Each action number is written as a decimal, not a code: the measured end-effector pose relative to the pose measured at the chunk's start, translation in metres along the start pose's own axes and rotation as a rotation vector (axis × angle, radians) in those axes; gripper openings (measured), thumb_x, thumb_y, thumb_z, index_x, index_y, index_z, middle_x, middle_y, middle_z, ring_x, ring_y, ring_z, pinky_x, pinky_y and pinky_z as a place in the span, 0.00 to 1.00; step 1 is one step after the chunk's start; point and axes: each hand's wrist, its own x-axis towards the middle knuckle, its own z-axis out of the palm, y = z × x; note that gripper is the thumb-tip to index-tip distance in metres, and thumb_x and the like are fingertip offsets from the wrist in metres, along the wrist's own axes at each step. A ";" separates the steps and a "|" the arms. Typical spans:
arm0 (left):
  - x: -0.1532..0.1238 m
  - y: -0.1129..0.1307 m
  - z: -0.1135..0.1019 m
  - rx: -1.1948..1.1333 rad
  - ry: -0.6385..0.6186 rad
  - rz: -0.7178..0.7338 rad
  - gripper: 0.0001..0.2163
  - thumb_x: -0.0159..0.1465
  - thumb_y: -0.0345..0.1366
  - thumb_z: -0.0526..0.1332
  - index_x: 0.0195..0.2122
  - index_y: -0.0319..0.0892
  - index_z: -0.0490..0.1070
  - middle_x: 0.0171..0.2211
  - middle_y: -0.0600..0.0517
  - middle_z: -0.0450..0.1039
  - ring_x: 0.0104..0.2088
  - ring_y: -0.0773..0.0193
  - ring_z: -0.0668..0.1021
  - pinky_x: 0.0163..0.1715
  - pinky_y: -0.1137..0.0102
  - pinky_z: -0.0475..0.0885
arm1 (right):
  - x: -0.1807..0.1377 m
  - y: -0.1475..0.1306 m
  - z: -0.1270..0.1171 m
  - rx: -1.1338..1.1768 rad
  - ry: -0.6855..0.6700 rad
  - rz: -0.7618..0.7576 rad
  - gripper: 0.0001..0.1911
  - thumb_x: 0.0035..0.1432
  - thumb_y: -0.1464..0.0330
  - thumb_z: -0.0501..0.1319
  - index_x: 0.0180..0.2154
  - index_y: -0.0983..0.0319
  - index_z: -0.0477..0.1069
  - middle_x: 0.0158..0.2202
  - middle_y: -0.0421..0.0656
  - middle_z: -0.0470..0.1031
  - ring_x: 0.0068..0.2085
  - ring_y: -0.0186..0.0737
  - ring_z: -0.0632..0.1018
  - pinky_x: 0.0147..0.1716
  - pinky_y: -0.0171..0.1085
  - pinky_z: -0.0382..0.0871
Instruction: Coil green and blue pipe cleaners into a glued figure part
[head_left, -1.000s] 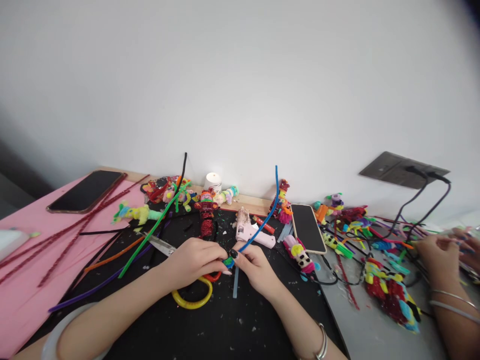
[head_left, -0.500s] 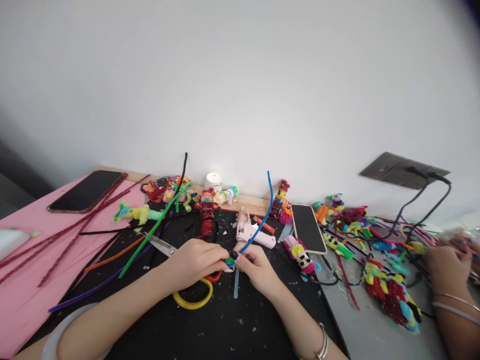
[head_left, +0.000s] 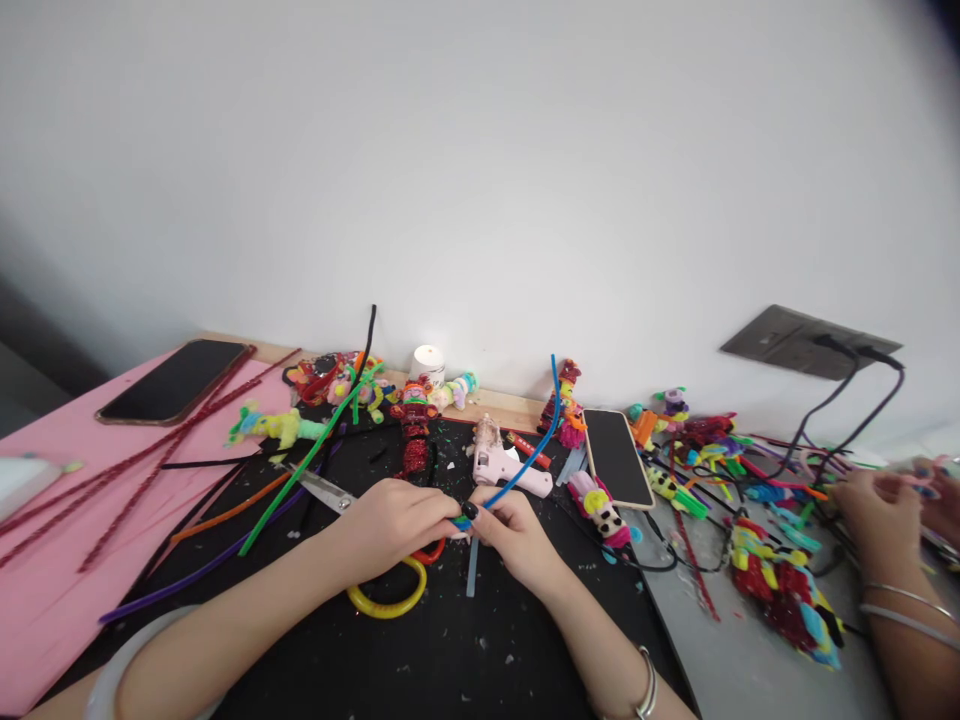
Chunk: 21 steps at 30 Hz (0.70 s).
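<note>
My right hand (head_left: 517,535) pinches a blue pipe cleaner (head_left: 541,437), whose long free end curves up and to the right. My left hand (head_left: 409,520) is closed at its other end, where a small green and blue bit shows between the fingertips; most of that piece is hidden. Both hands meet over the black mat (head_left: 405,670). Scissors with a yellow handle (head_left: 390,603) lie under my left hand. A clear glue stick (head_left: 472,567) shows just below the fingertips. Beyond my right hand lies a pale pink glue gun (head_left: 510,470).
A green pipe cleaner (head_left: 300,470) and dark red glittery ones (head_left: 150,480) lie left, near a phone (head_left: 176,380). Fuzzy figures line the wall, among them a red one (head_left: 415,430). At right are another phone (head_left: 619,457), a socket (head_left: 810,340) with cords, and another person's hand (head_left: 881,510).
The blue pipe cleaner's free end has swung right and slightly down. My hands stay nearly in place. The other person's hand at right has shifted a little left and up.
</note>
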 end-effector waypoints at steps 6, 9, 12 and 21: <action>-0.001 0.000 0.000 0.012 0.009 0.002 0.12 0.68 0.38 0.48 0.35 0.40 0.68 0.25 0.52 0.74 0.24 0.66 0.75 0.24 0.73 0.63 | 0.000 0.001 -0.001 0.019 -0.014 -0.005 0.19 0.57 0.54 0.57 0.26 0.64 0.68 0.22 0.38 0.64 0.22 0.30 0.61 0.21 0.31 0.52; -0.001 -0.001 0.000 0.014 0.013 0.000 0.13 0.68 0.39 0.48 0.35 0.40 0.68 0.26 0.52 0.74 0.25 0.66 0.75 0.24 0.73 0.64 | 0.000 0.000 0.000 0.032 -0.021 -0.023 0.18 0.57 0.56 0.58 0.26 0.64 0.67 0.22 0.37 0.64 0.22 0.29 0.60 0.21 0.31 0.51; -0.001 -0.002 0.001 0.022 0.014 0.002 0.13 0.68 0.40 0.48 0.35 0.39 0.69 0.26 0.51 0.75 0.25 0.66 0.75 0.25 0.73 0.64 | 0.000 -0.001 0.000 0.045 -0.015 -0.025 0.17 0.57 0.56 0.58 0.26 0.63 0.67 0.22 0.37 0.63 0.22 0.29 0.59 0.20 0.31 0.50; -0.001 -0.004 0.001 0.050 0.024 0.016 0.13 0.68 0.40 0.49 0.33 0.39 0.69 0.25 0.52 0.74 0.24 0.67 0.75 0.25 0.73 0.63 | 0.000 0.000 0.000 0.056 -0.006 0.016 0.18 0.55 0.54 0.59 0.27 0.63 0.67 0.22 0.37 0.64 0.22 0.30 0.60 0.20 0.31 0.50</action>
